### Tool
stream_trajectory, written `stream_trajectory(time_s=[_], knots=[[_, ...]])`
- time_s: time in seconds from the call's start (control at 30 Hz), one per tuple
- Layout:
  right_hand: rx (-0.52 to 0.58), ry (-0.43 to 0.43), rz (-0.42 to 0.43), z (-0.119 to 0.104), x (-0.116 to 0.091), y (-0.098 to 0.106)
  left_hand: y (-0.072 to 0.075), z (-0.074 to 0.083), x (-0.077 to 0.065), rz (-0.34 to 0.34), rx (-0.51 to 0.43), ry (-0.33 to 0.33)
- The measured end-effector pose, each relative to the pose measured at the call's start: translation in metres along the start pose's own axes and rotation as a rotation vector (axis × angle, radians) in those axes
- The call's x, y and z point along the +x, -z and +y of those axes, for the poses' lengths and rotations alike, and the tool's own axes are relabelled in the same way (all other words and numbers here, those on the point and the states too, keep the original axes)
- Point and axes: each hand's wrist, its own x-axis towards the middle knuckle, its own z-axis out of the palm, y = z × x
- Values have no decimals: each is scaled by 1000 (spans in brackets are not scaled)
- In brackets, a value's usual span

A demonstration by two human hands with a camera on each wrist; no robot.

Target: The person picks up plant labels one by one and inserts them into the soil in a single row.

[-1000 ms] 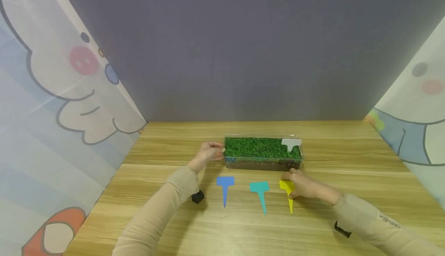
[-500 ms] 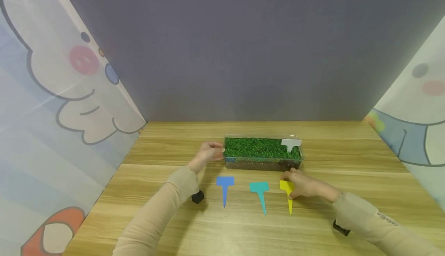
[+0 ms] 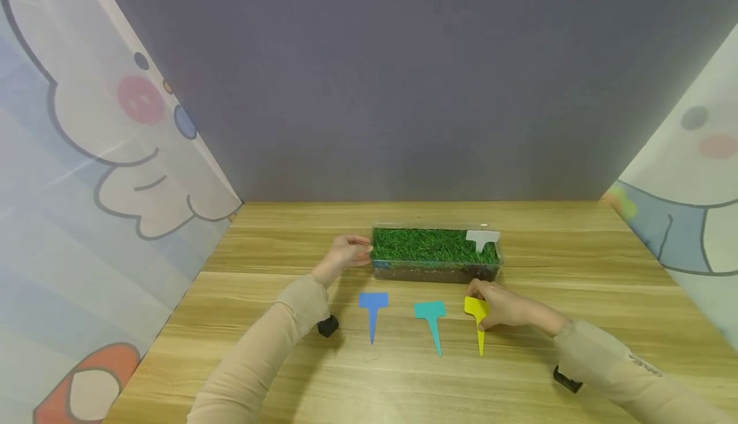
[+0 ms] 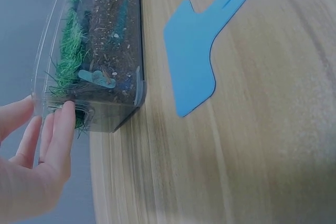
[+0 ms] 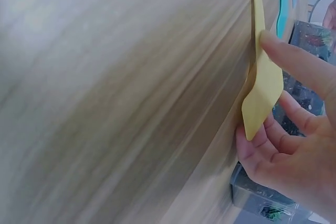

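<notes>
In the head view, a clear planter box (image 3: 435,273) holds green grass over dark soil. A white T-shaped plant label (image 3: 482,237) is stuck in the grass at its right end. My left hand (image 3: 344,254) touches the box's left end, its fingers fairly straight in the left wrist view. My right hand (image 3: 504,305) holds a yellow plant label (image 5: 265,93) by its edges, thumb on one side and fingers on the other. The yellow label is close to the tabletop, its pointed stem toward me. A blue label (image 3: 373,309) and a teal label (image 3: 430,314) lie flat to its left.
The wooden table (image 3: 403,385) runs back to a grey panel (image 3: 415,91). Cartoon-printed sheets (image 3: 115,155) stand at both sides. Dark blocks, seemingly wrist camera mounts (image 3: 328,326), hang beneath both sleeves.
The right hand and the yellow label have shifted only very slightly. The left hand, the box and the other labels stay where they were.
</notes>
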Motion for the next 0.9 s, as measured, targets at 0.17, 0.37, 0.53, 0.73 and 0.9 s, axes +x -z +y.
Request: stream_trajectory(time_s=[0.17, 0.37, 0.53, 0.73, 0.9], knots=[[-10, -10, 29, -4, -1, 0, 2, -5, 9, 9, -11, 22], [-18, -15, 15, -8, -4, 5, 4, -9, 12, -6, -21, -26], [72, 19, -9, -7, -5, 10, 2, -8, 11, 9, -18, 1], [144, 38, -39, -6, -6, 18, 1, -6, 10, 13, -30, 18], [162, 67, -55, -7, -7, 24, 2, -5, 10, 15, -38, 20]])
